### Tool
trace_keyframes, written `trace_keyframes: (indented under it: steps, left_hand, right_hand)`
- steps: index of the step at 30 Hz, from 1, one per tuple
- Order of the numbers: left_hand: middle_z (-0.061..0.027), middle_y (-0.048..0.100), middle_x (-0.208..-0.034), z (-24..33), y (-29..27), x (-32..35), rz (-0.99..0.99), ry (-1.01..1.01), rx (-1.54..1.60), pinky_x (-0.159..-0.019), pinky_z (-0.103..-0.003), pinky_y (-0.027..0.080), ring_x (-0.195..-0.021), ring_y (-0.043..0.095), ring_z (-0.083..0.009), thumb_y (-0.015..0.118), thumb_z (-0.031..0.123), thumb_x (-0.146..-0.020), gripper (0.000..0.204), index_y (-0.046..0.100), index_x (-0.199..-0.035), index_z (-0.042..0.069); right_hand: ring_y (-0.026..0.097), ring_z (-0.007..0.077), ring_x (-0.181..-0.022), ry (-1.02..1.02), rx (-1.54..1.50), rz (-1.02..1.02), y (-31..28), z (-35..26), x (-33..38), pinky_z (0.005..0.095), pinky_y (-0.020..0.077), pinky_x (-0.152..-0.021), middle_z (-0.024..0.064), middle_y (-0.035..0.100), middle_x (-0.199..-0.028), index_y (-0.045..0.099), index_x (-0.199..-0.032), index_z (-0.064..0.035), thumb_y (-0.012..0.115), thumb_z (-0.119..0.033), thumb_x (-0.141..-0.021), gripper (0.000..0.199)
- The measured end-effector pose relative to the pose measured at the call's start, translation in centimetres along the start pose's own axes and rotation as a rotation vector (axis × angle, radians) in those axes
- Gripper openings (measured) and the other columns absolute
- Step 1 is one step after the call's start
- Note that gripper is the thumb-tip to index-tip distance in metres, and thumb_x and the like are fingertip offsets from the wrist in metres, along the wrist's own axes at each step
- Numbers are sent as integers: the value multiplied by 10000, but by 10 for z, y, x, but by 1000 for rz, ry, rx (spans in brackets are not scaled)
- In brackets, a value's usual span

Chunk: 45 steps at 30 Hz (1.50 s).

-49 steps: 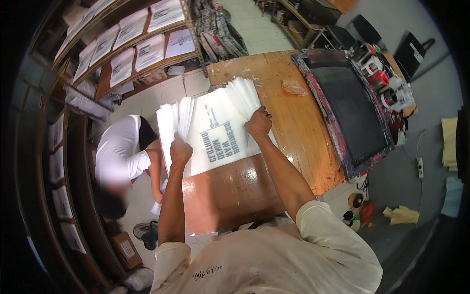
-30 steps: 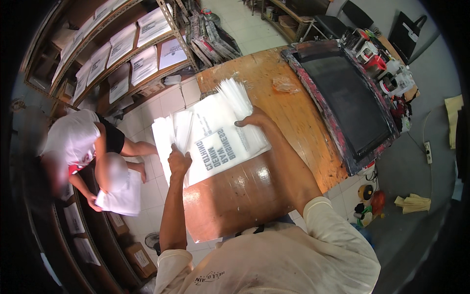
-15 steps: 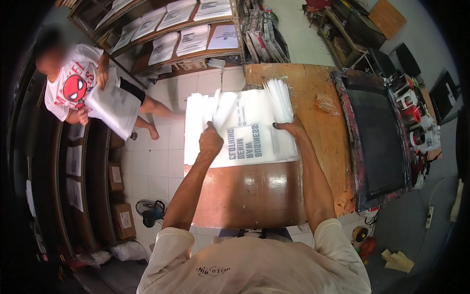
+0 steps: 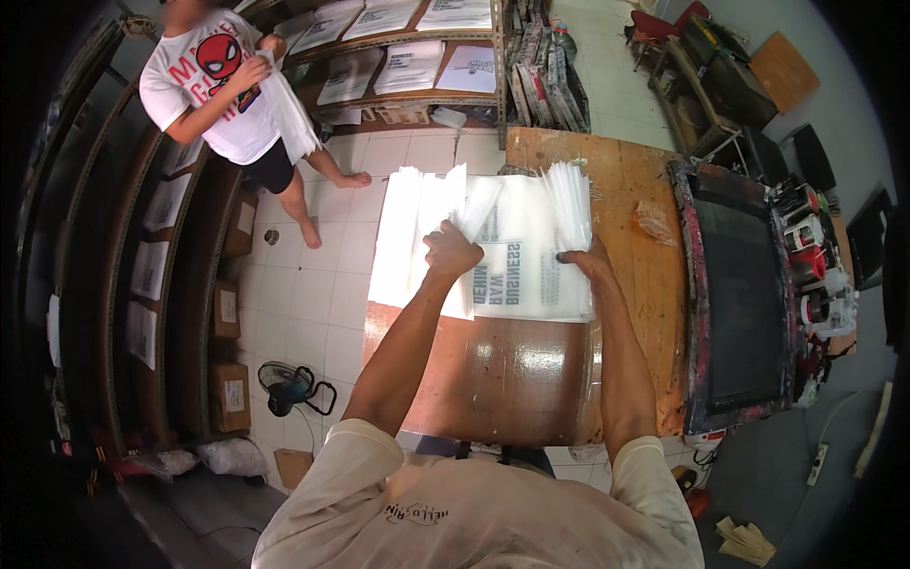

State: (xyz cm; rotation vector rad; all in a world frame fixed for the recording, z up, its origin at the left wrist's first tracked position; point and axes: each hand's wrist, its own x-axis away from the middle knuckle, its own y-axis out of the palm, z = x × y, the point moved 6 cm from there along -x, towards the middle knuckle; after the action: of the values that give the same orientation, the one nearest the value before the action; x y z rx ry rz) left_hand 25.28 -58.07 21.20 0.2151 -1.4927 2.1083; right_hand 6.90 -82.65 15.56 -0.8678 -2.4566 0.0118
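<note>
A stack of thin, whitish, translucent plastic bags (image 4: 531, 296) with dark grey print lies on the table's far half. My left hand (image 4: 453, 250) is closed on the raised edge of some bags, folding them up over the middle of the print. My right hand (image 4: 590, 266) grips the stack's right edge, thumb on top and fingers behind. Beside it, a fanned bunch of bag edges (image 4: 569, 204) stands curled up. More loose bags (image 4: 393, 247) spread flat and rumpled left of my left hand.
Under the stack is a brown wooden table (image 4: 493, 379). A dark framed printing screen (image 4: 739, 294) lies to its right, beside pots and jars (image 4: 810, 251). At the far left stands another person (image 4: 223, 95) holding bags. Shelves (image 4: 398, 100) carry stacked bags; a fan (image 4: 289, 387) sits on the floor.
My left hand has moved right across the stack, drawing bags over more of the print. The other person has shifted farther away and now holds their bags hanging down. The view has turned slightly.
</note>
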Motion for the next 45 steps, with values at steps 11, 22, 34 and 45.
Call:
trace_keyframes:
  steps: [11,22,34,45]
  left_hand:
    - [-369,208,-1518,-3,34,7,303,177,-202,-1085,-638,309,-1455,167,-496,606,133,-779,751,248,-1392,-112]
    - [-282,547,-1279,-8,-25,-14,95,-111,31,-948,-537,480,-1301,483,-374,642,146,-799,634,388,-1354,-25]
    - [-208,699,-1050,-99,-69,-50,-217,72,780,-856,-412,576,-981,701,-314,802,151,-733,619,561,-1242,-105]
    - [-215,654,-1116,-124,-47,-93,-72,272,1034,-855,-394,573,-939,676,-324,770,52,-618,741,515,-1294,-111]
  right_hand:
    - [668,306,-1039,-64,-82,20,3,0,5,379,540,-899,200,667,-1178,506,-1333,34,793,31,-620,768]
    - [668,315,-1039,-60,-112,57,-4,2,4,371,534,-898,198,669,-1171,522,-1314,57,831,-25,-592,790]
    - [661,332,-1082,38,-124,8,6,-23,24,415,552,-904,195,656,-1232,504,-1362,5,880,-190,-739,753]
    - [673,369,-1075,20,687,354,123,-108,69,424,548,-881,253,668,-1189,223,-1525,38,789,-575,-730,1153]
